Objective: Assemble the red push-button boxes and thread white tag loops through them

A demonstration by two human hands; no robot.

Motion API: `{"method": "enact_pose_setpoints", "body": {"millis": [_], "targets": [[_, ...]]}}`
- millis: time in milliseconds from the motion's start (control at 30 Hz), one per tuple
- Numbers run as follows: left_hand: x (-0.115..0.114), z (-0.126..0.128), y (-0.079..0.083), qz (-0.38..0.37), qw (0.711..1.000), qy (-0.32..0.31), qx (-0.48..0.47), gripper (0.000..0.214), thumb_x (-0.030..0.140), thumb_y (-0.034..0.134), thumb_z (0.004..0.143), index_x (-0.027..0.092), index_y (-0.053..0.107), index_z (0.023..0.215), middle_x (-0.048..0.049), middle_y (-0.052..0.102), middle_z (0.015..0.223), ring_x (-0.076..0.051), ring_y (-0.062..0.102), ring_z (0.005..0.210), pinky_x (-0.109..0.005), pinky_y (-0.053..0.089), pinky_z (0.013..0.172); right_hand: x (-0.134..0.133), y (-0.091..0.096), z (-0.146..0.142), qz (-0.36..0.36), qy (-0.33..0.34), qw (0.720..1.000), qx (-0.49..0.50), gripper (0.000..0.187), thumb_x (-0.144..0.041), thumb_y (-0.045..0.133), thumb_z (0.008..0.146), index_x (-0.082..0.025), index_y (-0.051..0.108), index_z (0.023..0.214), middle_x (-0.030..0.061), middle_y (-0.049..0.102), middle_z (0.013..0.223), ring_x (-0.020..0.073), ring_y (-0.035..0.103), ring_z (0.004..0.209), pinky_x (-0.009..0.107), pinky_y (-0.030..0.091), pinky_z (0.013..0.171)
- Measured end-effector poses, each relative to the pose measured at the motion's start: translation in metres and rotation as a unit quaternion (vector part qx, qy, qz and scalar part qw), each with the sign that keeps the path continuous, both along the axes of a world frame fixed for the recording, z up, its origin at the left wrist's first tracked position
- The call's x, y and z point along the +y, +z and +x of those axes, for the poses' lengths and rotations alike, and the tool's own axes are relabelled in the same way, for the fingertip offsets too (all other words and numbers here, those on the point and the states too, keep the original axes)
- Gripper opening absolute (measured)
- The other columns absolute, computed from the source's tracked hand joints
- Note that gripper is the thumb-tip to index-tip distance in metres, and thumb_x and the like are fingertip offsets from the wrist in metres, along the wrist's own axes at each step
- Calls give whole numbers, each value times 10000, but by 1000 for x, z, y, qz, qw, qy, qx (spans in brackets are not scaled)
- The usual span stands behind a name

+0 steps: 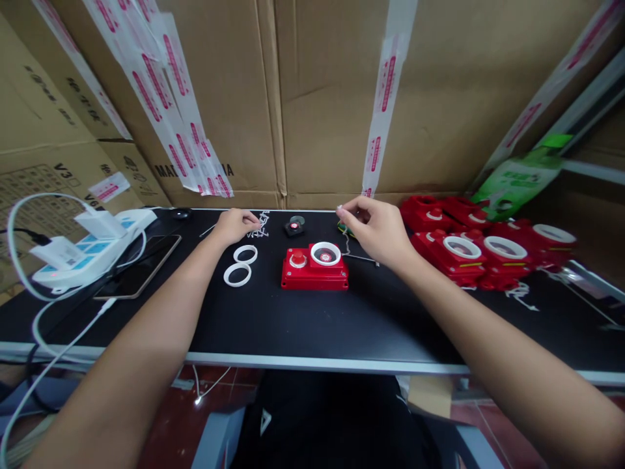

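Observation:
My left hand (235, 225) is at the back of the table, fingertips drawn together at the edge of a small pile of white plastic bits (261, 226); whatever they grip is hidden. Raised a little above the table, my right hand (375, 227) pinches a tiny white piece (340, 208) between thumb and forefinger. Between the hands stands a red box (315, 277) with a red button (297, 258) and a white-ringed round window (325, 254). Left of it, two white rings (237, 275) lie overlapping. Behind it sits a small black part (294, 227).
Several similar red boxes (502, 254) are stacked at right, before a green bottle (522, 176). A thin metal rod (364, 260) lies below my right hand. At left are a power strip (97, 244), a phone (141, 267) and white cables. Cardboard (322, 98) walls the back.

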State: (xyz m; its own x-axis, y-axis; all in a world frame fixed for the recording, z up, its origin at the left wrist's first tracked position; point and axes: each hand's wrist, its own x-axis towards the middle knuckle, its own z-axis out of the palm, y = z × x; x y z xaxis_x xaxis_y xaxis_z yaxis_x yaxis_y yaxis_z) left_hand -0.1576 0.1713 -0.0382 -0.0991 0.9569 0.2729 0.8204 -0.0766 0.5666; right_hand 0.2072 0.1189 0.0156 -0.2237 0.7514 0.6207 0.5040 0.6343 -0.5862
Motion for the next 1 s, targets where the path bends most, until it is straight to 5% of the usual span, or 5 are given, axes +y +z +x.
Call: {"method": "enact_pose_setpoints", "body": {"millis": [333,600,1000], "targets": [[6,1,3,93,988,96,-75,365,265,547,971,101,700,1260,-146,806,1052,-196,777,836,-298,599,778,1,1,2,4,-20,1000,-8,200,-339,678,955,-185,780,876,52,793,786,177,642,660,332,472,677],[-10,-1,19,7,999,21,26,83,248,852,698,220,778,723,-44,778,750,-268,742,804,-389,543,886,0,0,3,24,-20,999,-16,198,-341,677,961,-197,778,871,49,772,763,180,626,653,336,476,669],[-4,-7,5,-34,999,3,29,148,329,858,733,230,806,829,-56,841,849,-254,786,852,-361,569,831,5,-3,6,46,-28,997,-55,190,-314,659,961,-190,773,875,54,771,772,194,655,677,336,483,703]]}}
